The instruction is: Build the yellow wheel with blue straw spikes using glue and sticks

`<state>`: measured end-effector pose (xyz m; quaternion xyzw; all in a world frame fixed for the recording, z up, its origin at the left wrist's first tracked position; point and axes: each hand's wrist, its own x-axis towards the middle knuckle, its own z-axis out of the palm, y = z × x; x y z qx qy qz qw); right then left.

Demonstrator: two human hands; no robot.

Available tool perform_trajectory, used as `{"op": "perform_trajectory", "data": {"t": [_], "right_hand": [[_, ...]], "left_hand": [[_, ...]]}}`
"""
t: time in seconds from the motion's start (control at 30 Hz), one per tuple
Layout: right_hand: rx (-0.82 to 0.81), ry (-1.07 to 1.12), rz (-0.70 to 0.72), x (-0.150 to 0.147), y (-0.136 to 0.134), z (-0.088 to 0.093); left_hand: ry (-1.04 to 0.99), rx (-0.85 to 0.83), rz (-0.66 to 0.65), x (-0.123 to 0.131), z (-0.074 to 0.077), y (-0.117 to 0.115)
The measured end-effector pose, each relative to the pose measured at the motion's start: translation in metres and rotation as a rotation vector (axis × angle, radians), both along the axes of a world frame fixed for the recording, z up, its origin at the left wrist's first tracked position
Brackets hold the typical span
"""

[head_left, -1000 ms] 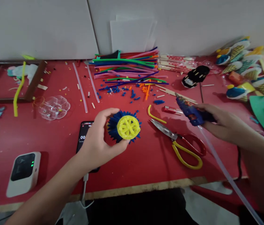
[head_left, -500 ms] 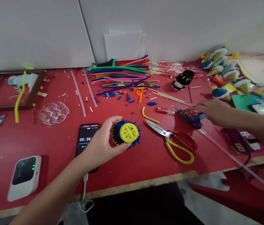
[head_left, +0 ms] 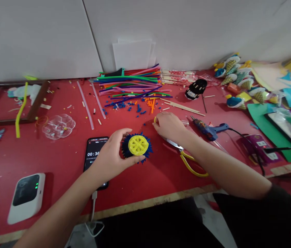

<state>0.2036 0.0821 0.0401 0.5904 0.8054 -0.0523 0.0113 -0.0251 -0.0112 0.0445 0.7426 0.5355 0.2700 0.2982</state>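
**Spiky wheel (head_left: 136,146) in the left hand (head_left: 110,156), right hand (head_left: 170,125) down on the table (head_left: 57,162)**

The left grip is closed on the wheel: the thumb is hooked over its far-left edge and the fingertips come round the near edge, so it's clamped from both sides. The wheel is a round thing with a flat yellow hub in the middle, with spokes crossing like a wagon wheel. A ring of short dark blue bits sticks out all around it like bristles. Its face tilts up toward the camera. It sits low over the red table near the front middle, just right of the phone (head_left: 95,155), which shows a running timer.

The right hand is just beyond the wheel, palm down with the fingers curled onto the table. A yellow straw piece (head_left: 155,119) pokes out at its fingertips. I honestly can't tell whether that grip is pinching it or only resting on it.

The scissors (head_left: 193,167) lie under the right forearm, with the yellow handles showing. A blue glue gun (head_left: 208,129) lies on the table a bit further right, with its cord running off. At the back there's a heap of coloured straws (head_left: 132,82) with chopped bits scattered in front of it. A white device (head_left: 25,196) with green lights sits at the near-left edge.
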Motion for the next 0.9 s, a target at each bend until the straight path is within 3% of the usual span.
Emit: {"op": "perform_trajectory", "data": {"t": [0.1,0.2,0.43,0.6,0.73,0.9], "right_hand": [[0.020,0.040,-0.008,0.001,0.002,-0.007],[0.069,0.135,0.035,0.003,-0.004,0.001],[0.320,0.774,0.398,0.008,-0.039,0.027],[0.220,0.971,0.506,0.008,-0.050,0.025],[0.137,1.101,0.505,0.010,-0.051,0.022],[0.194,1.041,0.505,0.011,-0.056,0.025]], "left_hand": [[0.023,0.008,0.016,0.001,0.001,-0.001],[0.026,0.038,0.006,0.003,0.003,-0.001],[-0.169,0.046,-0.026,0.004,-0.005,0.001],[-0.279,-0.063,-0.022,0.003,-0.011,0.002],[-0.293,-0.076,-0.029,0.003,-0.011,0.003],[-0.315,-0.047,-0.048,0.004,-0.007,0.004]]}}
